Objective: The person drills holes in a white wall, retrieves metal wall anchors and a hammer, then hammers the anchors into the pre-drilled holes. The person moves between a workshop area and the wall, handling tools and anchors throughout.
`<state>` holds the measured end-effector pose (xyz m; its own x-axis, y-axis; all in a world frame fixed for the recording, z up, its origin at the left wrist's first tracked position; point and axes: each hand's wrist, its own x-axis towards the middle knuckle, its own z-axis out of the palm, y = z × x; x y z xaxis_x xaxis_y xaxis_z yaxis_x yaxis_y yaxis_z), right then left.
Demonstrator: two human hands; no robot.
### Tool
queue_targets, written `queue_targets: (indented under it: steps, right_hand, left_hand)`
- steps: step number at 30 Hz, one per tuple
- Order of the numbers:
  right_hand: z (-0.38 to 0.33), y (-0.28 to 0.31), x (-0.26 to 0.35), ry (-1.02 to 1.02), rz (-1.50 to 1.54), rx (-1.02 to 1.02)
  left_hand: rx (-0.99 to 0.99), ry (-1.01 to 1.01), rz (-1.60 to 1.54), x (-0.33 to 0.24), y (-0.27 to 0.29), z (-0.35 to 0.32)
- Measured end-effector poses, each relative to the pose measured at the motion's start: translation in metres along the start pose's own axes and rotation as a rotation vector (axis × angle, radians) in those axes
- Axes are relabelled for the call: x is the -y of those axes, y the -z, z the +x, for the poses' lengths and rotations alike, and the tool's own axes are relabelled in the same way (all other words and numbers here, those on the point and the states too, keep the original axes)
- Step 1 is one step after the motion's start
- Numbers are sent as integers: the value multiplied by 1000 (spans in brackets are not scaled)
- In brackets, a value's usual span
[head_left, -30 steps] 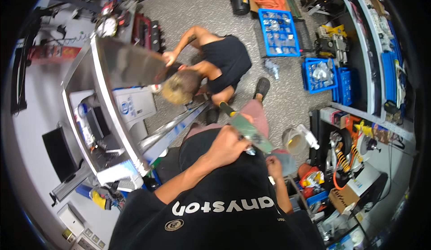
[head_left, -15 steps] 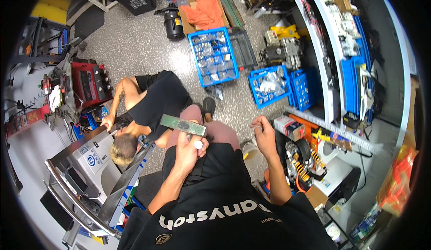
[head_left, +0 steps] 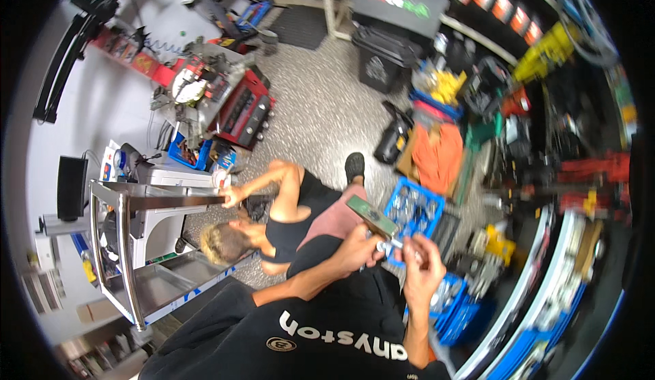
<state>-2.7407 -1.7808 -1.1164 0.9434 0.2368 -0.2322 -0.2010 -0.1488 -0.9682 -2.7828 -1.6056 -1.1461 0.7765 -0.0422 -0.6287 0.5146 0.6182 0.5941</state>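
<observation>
My left hand [head_left: 359, 250] is closed round a hammer whose green, worn metal head [head_left: 372, 216] sticks out above the fingers; the handle is mostly hidden. A small white round-ended piece [head_left: 382, 246] shows at the same hand's fingers. Close beside it, my right hand [head_left: 424, 265] has thumb and fingertips pinched together next to a small pale piece, too blurred to name. Both hands are in front of my black shirt, nearly meeting.
A co-worker [head_left: 286, 233] bends low just ahead on the left, one hand at a metal-framed trolley [head_left: 126, 243]. Beyond my hands lie a blue compartment bin [head_left: 437, 206] and an orange cloth [head_left: 438, 158]. A red tool cabinet [head_left: 245, 114] stands farther off.
The view has swung left. My right hand, earlier apart on the right, has come in beside my left hand and the hammer. The co-worker still bends by the trolley.
</observation>
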Motion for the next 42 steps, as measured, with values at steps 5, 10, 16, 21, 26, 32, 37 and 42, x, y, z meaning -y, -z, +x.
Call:
queue_targets:
  steps: [5, 10, 16, 21, 26, 32, 37, 42]
  right_hand:
    - [137, -56, 33, -123, 187, 88]
    - [280, -116, 90, -179, 162, 139]
    - [386, -214, 154, -163, 221, 302]
    - [480, -312, 195, -57, 291, 595]
    - [592, -405, 204, 67, 96, 722]
    - [754, -526, 200, 22, -123, 1074]
    - [872, -637, 291, 147, -267, 753]
    - [977, -729, 359, 238, -252, 444]
  left_hand:
    - [103, 10, -209, -99, 42, 87]
    - [58, 79, -428, -217, 65, 138]
    - [172, -81, -556, -350, 112, 170]
    - [225, -294, -638, -432, 158, 198]
    - [171, -404, -785, -524, 227, 259]
    - [178, -356, -676, -689, 331, 333]
    - [113, -433, -788, -828, 410, 368]
    - [-184, -295, -687, -933, 492, 457]
